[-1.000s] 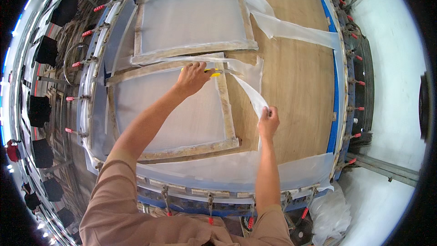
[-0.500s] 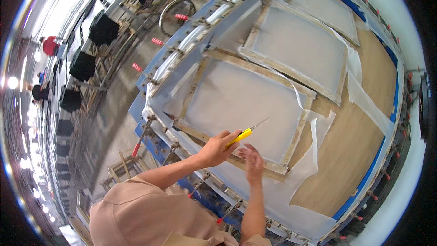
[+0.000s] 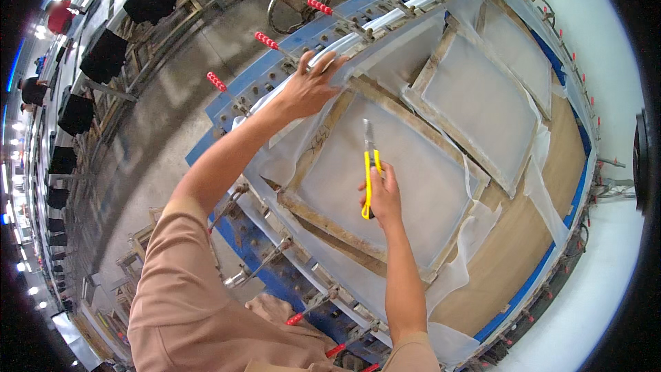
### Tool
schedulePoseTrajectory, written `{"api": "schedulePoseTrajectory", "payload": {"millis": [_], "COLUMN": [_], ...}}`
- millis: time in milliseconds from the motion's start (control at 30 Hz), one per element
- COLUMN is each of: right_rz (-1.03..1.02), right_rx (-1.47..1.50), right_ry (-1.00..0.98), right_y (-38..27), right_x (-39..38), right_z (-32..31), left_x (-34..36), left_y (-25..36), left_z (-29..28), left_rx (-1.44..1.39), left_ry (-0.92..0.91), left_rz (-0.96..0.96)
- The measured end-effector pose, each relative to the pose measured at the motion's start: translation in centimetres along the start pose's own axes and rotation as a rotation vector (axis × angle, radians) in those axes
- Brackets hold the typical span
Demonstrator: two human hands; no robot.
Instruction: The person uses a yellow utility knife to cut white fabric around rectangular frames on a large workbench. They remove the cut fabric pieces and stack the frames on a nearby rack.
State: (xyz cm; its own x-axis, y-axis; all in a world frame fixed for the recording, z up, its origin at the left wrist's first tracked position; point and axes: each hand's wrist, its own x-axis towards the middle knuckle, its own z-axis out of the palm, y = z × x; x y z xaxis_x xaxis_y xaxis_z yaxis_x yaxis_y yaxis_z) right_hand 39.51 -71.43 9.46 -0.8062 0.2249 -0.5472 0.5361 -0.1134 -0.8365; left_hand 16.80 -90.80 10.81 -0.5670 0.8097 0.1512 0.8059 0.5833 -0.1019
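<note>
A yellow utility knife (image 3: 368,172) with its blade out is in my right hand (image 3: 384,193), the blade pointing away from me. It is held over the pale sheer mesh (image 3: 330,179) stretched across the nearest wooden frame (image 3: 297,178). My left hand (image 3: 311,88) reaches out to the left, fingers spread, at the white clamped edge (image 3: 375,27) by the frame's far left corner. Whether its fingertips press on that edge, I cannot tell. Loose strips of cut mesh (image 3: 475,227) lie along the frame's right side.
Two more mesh-covered frames (image 3: 475,93) lie beyond, on a wooden board (image 3: 506,258). Clamps with red handles (image 3: 266,40) line the blue table edge (image 3: 196,158). A metal handwheel (image 3: 301,1) stands at the far left, and black-covered things (image 3: 103,54) sit on racks across the aisle.
The knife has passed from my left hand to my right. My left hand has moved up and left to the clamped edge, and my view has shifted.
</note>
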Motion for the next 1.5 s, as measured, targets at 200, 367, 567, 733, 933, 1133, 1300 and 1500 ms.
{"api": "schedulePoseTrajectory", "payload": {"millis": [200, 367, 567, 733, 933, 1133, 1300, 1500], "right_rz": [-0.036, -0.067, -0.064, -0.111, -0.157, -0.076, -0.058, -0.12], "right_rx": [-0.234, -0.386, -0.43, -0.716, -0.845, -0.613, -0.561, -0.589], "right_ry": [0.006, -0.038, -0.058, -0.237, -0.386, -0.391, -0.447, -0.464], "right_y": [-1.9, -3.5, -3.7, -0.3, 4.9, 8.3, 9.9, 9.5], "right_x": [6.0, 9.1, 12.0, 7.6, -3.4, -3.9, -3.6, -3.8], "right_z": [4.0, 5.0, 6.5, 7.5, 11.7, 10.6, 9.4, 9.0], "left_x": [7.3, 7.7, 7.8, 7.9, 8.2, 4.4, -5.1, -8.2], "left_y": [-1.3, -1.3, -1.6, -1.5, -1.8, 0.4, 3.4, 6.5], "left_z": [4.8, 5.7, 5.6, 5.3, 5.8, 4.5, 2.8, 4.1], "left_rx": [0.298, 0.32, 0.265, 0.236, 0.229, 0.518, 0.157, 0.181], "left_ry": [-0.277, -0.261, -0.201, -0.188, -0.222, -0.214, -0.524, -0.666], "left_rz": [0.165, 0.19, 0.204, 0.169, 0.149, 0.259, 0.536, 0.412]}}
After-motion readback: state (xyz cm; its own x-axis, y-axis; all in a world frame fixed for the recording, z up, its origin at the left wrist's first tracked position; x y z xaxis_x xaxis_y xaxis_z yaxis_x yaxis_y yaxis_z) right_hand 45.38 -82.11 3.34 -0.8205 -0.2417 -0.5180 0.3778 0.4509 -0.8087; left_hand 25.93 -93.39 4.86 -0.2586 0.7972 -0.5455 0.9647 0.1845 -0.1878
